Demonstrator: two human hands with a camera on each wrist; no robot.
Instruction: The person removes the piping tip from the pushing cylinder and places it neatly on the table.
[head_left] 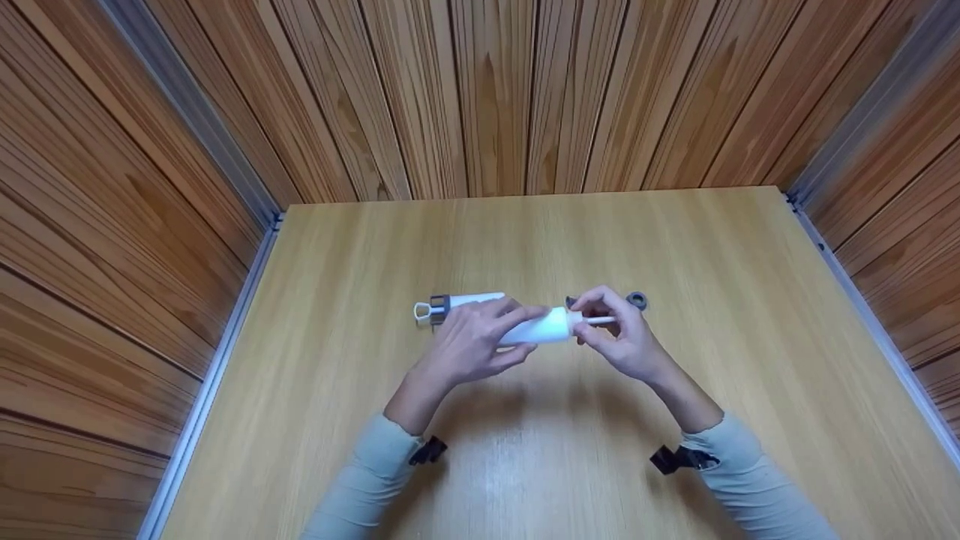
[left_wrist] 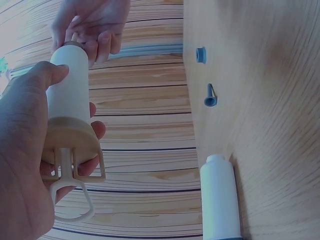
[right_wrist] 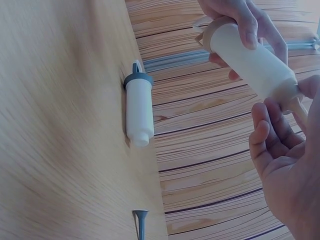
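Above the table, my left hand grips the white barrel of an icing syringe with a beige cap and a looped plunger handle. At the barrel's other end, my right hand pinches the beige collar, thumb and fingers around it. A slim pale nozzle sticks out from that collar toward my right palm. Behind my left hand a second white icing syringe with a dark grey cap lies on the table. My fingers partly hide the collar.
A dark grey nozzle and a small grey ring lie on the wooden table, beyond my right hand. Wood-panelled walls with metal edge rails enclose the table at the back and sides.
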